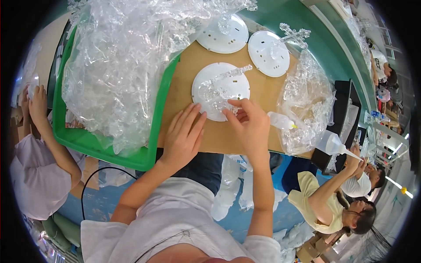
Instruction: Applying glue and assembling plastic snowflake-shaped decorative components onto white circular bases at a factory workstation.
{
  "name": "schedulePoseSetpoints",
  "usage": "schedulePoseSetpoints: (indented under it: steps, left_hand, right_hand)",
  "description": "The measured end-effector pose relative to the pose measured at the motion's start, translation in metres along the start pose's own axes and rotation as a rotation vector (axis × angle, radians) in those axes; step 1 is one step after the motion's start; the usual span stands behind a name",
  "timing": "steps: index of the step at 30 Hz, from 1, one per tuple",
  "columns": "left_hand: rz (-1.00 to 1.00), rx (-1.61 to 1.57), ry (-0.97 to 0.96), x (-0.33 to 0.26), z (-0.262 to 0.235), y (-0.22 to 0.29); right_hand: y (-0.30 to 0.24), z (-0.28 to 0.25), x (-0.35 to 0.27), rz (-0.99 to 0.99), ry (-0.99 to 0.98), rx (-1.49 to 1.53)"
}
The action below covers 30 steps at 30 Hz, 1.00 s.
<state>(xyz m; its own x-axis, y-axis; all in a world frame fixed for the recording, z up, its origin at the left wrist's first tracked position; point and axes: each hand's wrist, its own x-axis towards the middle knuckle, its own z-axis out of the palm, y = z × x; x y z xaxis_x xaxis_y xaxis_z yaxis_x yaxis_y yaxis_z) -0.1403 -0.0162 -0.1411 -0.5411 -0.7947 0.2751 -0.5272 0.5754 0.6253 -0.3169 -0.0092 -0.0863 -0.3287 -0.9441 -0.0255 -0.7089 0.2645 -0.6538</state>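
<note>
A white round plastic disc [240, 85] with small slots lies on a brown board [263, 94] in front of me. Clear crystal-like plastic pieces [218, 90] sit on the disc. My left hand [183, 136] lies flat with fingers spread, its fingertips touching the disc's near left rim. My right hand [248, 125] pinches one of the clear pieces at the disc's near edge between thumb and forefinger.
A green tray [151, 155] at left holds a big clear bag of clear plastic parts [118, 65]. Two more white discs [223, 37] [268, 55] lie farther back. A smaller bag of parts [305, 103] and squeeze bottles [280, 120] [335, 144] are at right. Other people sit left and right.
</note>
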Motion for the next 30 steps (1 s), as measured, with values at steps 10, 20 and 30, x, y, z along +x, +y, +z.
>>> schedulePoseSetpoints:
  steps: [10, 20, 30]
  left_hand:
    - [0.091, 0.067, -0.088, 0.004, -0.001, 0.0]
    - [0.1, -0.028, -0.028, -0.003, 0.001, -0.004]
    - [0.112, 0.073, -0.054, 0.006, 0.007, 0.0]
  right_hand:
    - [0.004, 0.007, -0.006, -0.082, -0.013, 0.029]
    - [0.007, 0.011, -0.01, -0.009, -0.002, 0.021]
    - [0.015, -0.005, -0.028, 0.048, 0.224, 0.229]
